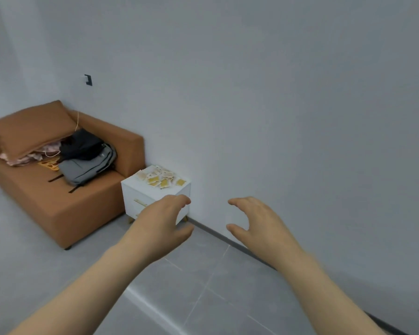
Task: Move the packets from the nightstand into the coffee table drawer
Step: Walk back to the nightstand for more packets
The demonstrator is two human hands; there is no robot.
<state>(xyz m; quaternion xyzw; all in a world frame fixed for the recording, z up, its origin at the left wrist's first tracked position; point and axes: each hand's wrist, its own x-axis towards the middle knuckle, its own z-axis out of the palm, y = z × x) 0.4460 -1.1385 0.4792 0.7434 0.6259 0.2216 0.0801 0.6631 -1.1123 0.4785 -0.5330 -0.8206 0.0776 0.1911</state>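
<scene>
Well, I am seeing one white nightstand (133,184) standing beside one brown sofa (58,204), and it is carrying a loose heap of roughly ten packets (160,178), too blurred for an exact count. They are lying flat at mixed angles, sharing no common long axis. My two hands are hanging in the air short of it: the left hand (165,218) and right hand (259,221) are both half spread, fingers loosely curved, gripping and touching nothing
</scene>
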